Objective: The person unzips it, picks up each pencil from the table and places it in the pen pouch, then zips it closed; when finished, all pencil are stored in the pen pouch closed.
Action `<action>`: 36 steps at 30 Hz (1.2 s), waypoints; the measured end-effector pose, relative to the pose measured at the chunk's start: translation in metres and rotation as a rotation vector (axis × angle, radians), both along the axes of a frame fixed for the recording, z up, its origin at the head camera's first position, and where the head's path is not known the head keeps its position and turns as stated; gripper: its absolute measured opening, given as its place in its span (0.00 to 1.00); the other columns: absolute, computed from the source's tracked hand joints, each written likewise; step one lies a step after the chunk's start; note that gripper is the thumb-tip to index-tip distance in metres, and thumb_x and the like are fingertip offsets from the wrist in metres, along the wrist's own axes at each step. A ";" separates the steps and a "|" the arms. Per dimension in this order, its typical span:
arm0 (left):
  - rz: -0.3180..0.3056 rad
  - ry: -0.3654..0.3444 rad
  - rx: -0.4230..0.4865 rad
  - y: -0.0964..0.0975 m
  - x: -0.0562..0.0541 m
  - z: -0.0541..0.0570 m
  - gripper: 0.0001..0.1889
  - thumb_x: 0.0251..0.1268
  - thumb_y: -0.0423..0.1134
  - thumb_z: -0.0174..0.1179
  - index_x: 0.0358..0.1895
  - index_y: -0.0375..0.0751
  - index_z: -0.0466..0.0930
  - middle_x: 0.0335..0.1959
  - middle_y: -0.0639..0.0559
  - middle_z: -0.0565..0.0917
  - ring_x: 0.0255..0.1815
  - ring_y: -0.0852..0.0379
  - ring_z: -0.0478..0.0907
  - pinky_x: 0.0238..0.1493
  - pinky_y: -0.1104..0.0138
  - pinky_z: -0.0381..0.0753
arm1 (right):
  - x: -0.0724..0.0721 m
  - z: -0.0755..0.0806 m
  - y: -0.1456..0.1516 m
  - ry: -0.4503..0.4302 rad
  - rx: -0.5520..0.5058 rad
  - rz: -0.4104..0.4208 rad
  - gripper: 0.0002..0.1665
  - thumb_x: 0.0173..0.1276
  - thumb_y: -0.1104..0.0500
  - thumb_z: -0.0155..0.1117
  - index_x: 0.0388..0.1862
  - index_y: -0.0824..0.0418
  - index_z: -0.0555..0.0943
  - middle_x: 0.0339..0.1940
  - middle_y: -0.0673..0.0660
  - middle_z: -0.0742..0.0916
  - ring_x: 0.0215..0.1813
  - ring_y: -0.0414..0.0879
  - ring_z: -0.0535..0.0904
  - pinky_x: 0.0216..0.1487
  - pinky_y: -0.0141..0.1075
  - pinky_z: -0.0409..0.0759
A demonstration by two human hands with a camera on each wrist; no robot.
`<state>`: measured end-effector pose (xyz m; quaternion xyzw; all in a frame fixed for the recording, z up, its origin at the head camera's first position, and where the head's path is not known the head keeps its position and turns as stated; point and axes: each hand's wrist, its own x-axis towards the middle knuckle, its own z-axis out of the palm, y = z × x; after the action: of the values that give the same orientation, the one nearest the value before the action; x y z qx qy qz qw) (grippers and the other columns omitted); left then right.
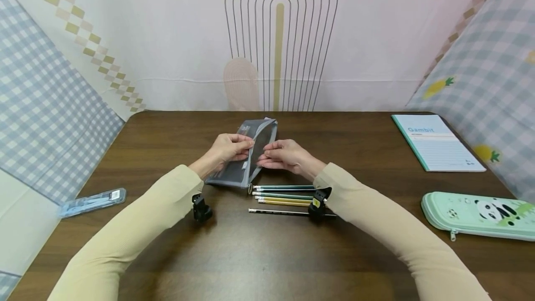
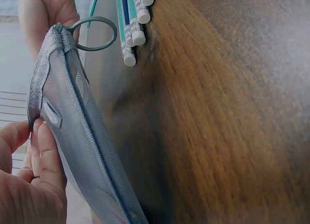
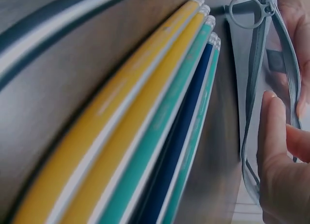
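A grey mesh zip pouch (image 1: 227, 174) lies tilted at the table's middle, its mouth spread apart. My left hand (image 1: 227, 148) pinches the pouch's left rim between thumb and fingers, also plain in the left wrist view. My right hand (image 1: 287, 156) is at the mouth; its fairly straight fingers reach over the opening near the right rim. A ring (image 2: 99, 34) hangs at the pouch's near end. Just below lie several pencils (image 1: 284, 194), green, dark blue and yellow with white erasers, side by side. A black pencil (image 1: 276, 212) lies apart, partly under my right wrist.
To the left is a light blue flat pack (image 1: 94, 202). A notebook (image 1: 439, 145) lies at the back right. A mint pencil case (image 1: 480, 215) with a panda sits at the right edge. Behind the brown table (image 1: 188, 264) hangs a patterned cloth (image 1: 179, 36).
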<state>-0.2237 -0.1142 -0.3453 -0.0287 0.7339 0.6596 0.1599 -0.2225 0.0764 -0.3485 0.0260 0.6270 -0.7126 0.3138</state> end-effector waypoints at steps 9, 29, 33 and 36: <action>0.006 -0.007 0.020 0.001 0.000 -0.002 0.14 0.63 0.31 0.59 0.48 0.25 0.76 0.21 0.60 0.81 0.20 0.67 0.75 0.25 0.77 0.80 | 0.007 -0.006 0.046 0.191 0.190 0.139 0.16 0.69 0.69 0.55 0.53 0.74 0.72 0.39 0.59 0.83 0.37 0.42 0.81 0.44 0.35 0.83; -0.008 -0.015 0.029 0.000 -0.001 -0.005 0.14 0.63 0.31 0.59 0.49 0.26 0.76 0.22 0.61 0.81 0.20 0.67 0.75 0.25 0.77 0.80 | 0.016 -0.017 0.082 0.423 0.419 0.471 0.10 0.62 0.67 0.64 0.42 0.71 0.81 0.33 0.52 0.85 0.32 0.40 0.74 0.33 0.29 0.77; -0.003 -0.021 0.034 -0.001 -0.001 -0.005 0.13 0.63 0.31 0.59 0.48 0.27 0.76 0.21 0.61 0.81 0.20 0.67 0.75 0.25 0.77 0.80 | 0.016 -0.017 0.082 0.473 0.424 0.515 0.09 0.62 0.69 0.64 0.40 0.71 0.81 0.32 0.53 0.85 0.32 0.40 0.74 0.33 0.29 0.76; -0.003 -0.025 0.037 -0.001 -0.001 -0.006 0.11 0.63 0.31 0.59 0.47 0.28 0.77 0.21 0.61 0.81 0.20 0.67 0.75 0.25 0.77 0.80 | 0.016 -0.018 0.082 0.525 0.434 0.553 0.07 0.61 0.70 0.63 0.39 0.71 0.81 0.32 0.53 0.85 0.31 0.40 0.74 0.33 0.29 0.76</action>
<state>-0.2247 -0.1153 -0.3509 -0.0328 0.7194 0.6725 0.1708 -0.2069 0.1580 -0.3665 -0.2594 0.8042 -0.4358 0.3098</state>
